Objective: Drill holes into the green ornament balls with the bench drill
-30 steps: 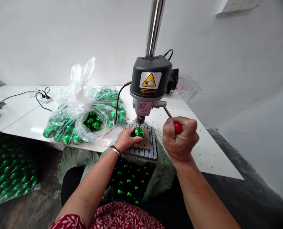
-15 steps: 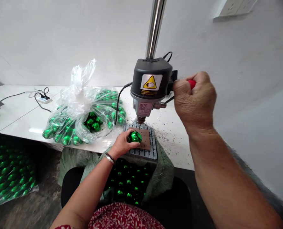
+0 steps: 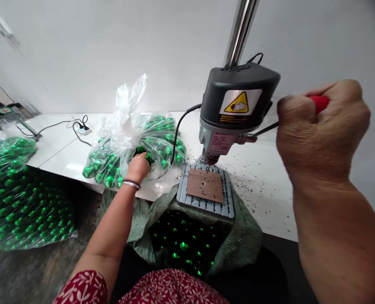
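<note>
My right hand (image 3: 323, 131) is closed around the red-gripped feed lever (image 3: 320, 103) of a dark grey bench drill press (image 3: 239, 101). Its thin bit (image 3: 208, 169) points down over a brown board (image 3: 203, 192) with a small hole, lying on the ridged metal base (image 3: 182, 190). No ball rests on the board. My left hand (image 3: 138, 167) reaches into the torn opening of a clear plastic bag (image 3: 124, 126) full of shiny green balls (image 3: 108, 162). Its fingertips are hidden in the bag, so whether they grip a ball cannot be seen.
Below the base, a green woven sack (image 3: 246, 232) hangs open with many green balls inside. Dark shavings dot the white table (image 3: 263, 190). Another big bag of balls (image 3: 25, 207) stands at left. A power strip (image 3: 83, 130) and cables lie behind.
My left hand has moved left from the drill base to the bag; the green ball it held is gone from above the board. My right hand stays on the lever. The view has shifted left.
</note>
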The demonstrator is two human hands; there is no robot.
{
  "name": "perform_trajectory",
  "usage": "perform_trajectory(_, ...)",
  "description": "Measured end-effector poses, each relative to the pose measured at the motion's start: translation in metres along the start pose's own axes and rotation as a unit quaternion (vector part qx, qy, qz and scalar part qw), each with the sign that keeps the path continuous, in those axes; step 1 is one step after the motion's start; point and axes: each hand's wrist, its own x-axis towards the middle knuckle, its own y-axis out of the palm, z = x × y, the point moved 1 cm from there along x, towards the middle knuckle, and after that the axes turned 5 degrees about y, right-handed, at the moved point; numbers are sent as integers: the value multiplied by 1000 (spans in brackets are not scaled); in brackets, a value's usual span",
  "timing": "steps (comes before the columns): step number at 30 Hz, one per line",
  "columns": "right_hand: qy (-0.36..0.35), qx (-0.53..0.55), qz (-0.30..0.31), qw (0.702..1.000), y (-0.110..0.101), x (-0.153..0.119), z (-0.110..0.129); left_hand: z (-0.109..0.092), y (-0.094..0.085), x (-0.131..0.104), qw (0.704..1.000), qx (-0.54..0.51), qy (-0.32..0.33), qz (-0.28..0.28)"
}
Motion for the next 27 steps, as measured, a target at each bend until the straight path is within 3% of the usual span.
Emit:
perform_trajectory(3, -19, 3, -3, 1000, -1, -1, 0, 11, 7, 25, 995, 43, -45, 75)
perform_trajectory(7, 3, -8, 7, 1000, -2, -1, 4, 8, 21, 31, 991, 48, -54, 114)
perform_trajectory(10, 23, -11, 16, 1000, -4, -1, 8, 3, 20, 18, 995, 20, -38, 91)
perform_trajectory(12, 27, -14, 24, 999, -4, -1, 10, 1, 13, 2, 991, -121, -28, 49)
perform_trajectory(13, 25, -16, 25, 999, -5, -1, 10, 0, 10, -7, 971, -235, -24, 32)
perform_trajectory(14, 22, -16, 27, 999, -4, -1, 9, -1, 7, -18, 932, -360, -21, 27)
perform_trajectory(16, 10, -9, 25, 1000, -3, -2, 7, -5, 4, -39, 822, -567, -11, 57)
perform_trajectory(18, -5, 6, 16, 1000, -2, -2, 4, -11, 6, -57, 727, -678, 0, 110)
perform_trajectory(20, -20, 21, 6, 1000, 0, -3, 1, -19, 13, -71, 666, -729, 6, 157)
perform_trajectory(24, -28, 37, 8, 999, 0, -2, 2, -39, 33, -81, 611, -766, 1, 197)
perform_trajectory(27, 7, 43, 31, 999, -3, -2, 7, -53, 43, -81, 619, -758, -6, 207)
